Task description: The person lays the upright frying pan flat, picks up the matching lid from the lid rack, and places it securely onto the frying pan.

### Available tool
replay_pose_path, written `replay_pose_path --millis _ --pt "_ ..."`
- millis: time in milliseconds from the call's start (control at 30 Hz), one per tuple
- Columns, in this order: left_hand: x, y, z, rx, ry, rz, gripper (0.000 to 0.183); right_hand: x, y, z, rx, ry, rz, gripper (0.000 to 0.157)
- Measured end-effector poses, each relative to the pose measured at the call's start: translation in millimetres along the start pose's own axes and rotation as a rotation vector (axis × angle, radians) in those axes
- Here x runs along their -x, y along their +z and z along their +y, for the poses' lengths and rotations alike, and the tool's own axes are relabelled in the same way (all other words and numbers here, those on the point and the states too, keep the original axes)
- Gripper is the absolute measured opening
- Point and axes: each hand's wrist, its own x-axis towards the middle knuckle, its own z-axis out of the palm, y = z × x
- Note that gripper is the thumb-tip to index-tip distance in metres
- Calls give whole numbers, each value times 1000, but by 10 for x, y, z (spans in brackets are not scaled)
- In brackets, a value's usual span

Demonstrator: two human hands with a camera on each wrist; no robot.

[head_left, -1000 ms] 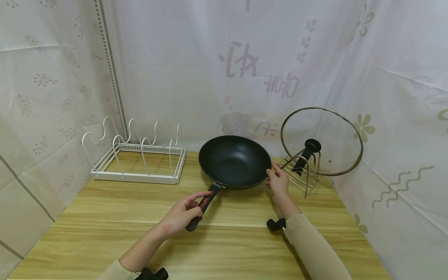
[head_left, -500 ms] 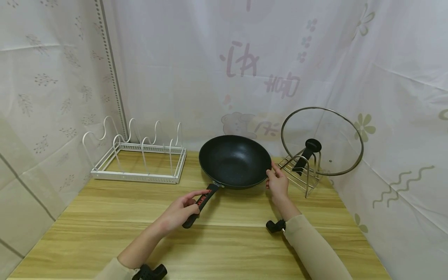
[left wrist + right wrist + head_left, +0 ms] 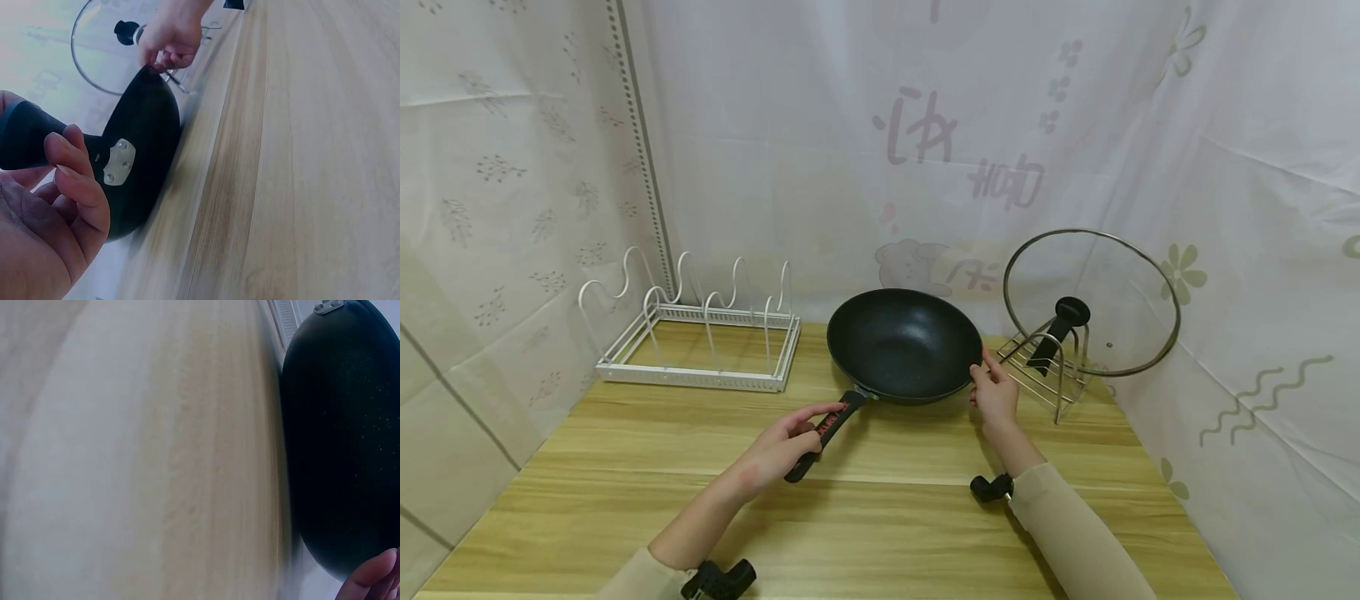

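Observation:
A black wok [image 3: 904,346] sits at the middle of the wooden table, its handle [image 3: 826,433] with red lettering angled toward the front left. My left hand [image 3: 782,450] grips that handle, fingers curled beneath and around it, as the left wrist view shows beside the riveted bracket [image 3: 120,162]. At the wok's right rim, my right hand [image 3: 996,396] pinches the edge between thumb and fingers. In the right wrist view, the dark outer side of the wok [image 3: 344,437] fills the right, with the thumb [image 3: 374,569] at its lower edge.
A white pan rack [image 3: 692,382] with curved dividers stands at the left. At the right, a small wire stand [image 3: 1058,392] holds a glass lid [image 3: 1120,308] with a black knob [image 3: 1071,312], close to my right hand. Printed curtains [image 3: 820,125] border the table's back and sides.
The wok's handle has swung slightly left with my left hand, turning the wok a little. My right hand stays at the rim.

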Motion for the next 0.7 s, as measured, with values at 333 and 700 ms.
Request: replay_pose_path --millis 333,700 --pt "3 -32 -20 24 -20 34 63 54 -13 -3 6 -12 -36 58" --pt "14 -131 -48 68 -20 2 60 101 -15 -6 5 -41 -46 59"
